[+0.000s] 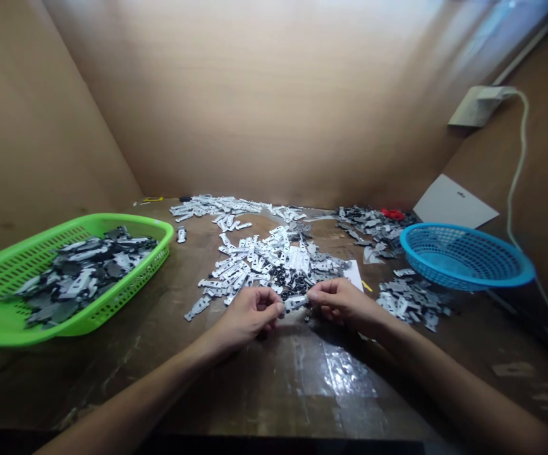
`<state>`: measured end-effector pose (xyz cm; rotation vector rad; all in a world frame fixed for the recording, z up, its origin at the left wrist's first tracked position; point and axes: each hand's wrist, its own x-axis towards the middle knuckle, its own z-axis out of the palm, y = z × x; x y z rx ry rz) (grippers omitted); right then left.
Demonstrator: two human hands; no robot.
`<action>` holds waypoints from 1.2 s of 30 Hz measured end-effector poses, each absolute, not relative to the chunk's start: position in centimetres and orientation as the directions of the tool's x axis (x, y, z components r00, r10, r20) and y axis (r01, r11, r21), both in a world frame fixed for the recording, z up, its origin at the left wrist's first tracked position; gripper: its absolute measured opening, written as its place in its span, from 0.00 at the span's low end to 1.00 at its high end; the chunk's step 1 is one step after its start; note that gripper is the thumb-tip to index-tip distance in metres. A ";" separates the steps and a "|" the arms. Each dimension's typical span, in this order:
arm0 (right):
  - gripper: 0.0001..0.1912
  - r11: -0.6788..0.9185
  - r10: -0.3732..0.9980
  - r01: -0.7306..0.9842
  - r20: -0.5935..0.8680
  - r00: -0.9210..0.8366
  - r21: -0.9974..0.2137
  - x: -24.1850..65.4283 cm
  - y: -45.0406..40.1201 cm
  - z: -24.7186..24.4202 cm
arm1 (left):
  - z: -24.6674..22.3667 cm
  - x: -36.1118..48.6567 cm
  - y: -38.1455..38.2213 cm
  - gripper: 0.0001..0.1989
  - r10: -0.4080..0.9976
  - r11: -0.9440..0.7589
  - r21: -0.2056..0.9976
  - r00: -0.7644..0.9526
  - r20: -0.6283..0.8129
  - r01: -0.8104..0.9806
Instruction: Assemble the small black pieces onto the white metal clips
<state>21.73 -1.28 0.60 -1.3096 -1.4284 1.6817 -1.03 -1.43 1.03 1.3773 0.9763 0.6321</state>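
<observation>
A small silver and black metal part [295,303] is held between my two hands, low over the table. My left hand [253,310] pinches its left end with thumb and forefinger. At its right end, the fingertips of my right hand [340,299] close on it. Just beyond my hands lies a heap of small black pieces [290,280], next to a spread pile of flat silver parts [249,256]. One tiny dark piece [307,319] sits beneath the held part.
A green basket [160,249] of assembled-looking parts stands at the left. On the right are a blue basket [463,253], grey part piles [411,300], a red item [392,214] and a white card [454,202]. A cable [515,170] hangs along the right wall.
</observation>
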 end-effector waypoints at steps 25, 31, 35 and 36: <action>0.15 0.152 0.910 0.277 0.025 -0.414 -0.949 19.3 -3.1 0.7 | 0.9 -0.9 -1.6 0.16 0.818 0.113 0.991 0.561 -0.130 0.066; 0.14 0.353 0.913 0.404 0.216 -0.347 -0.844 18.8 -3.2 0.2 | 0.4 -0.8 -1.5 0.17 0.814 0.109 0.992 0.568 -0.123 0.058; 0.12 0.393 0.906 0.406 0.272 -0.324 -0.825 18.7 -3.0 0.1 | 1.3 -0.8 -1.2 0.15 0.867 0.102 0.995 0.491 -0.087 -0.004; 0.12 0.407 0.906 0.413 0.304 -0.294 -0.815 18.9 -2.9 0.3 | 1.8 -1.1 -0.9 0.14 0.893 0.098 0.993 0.447 -0.061 -0.061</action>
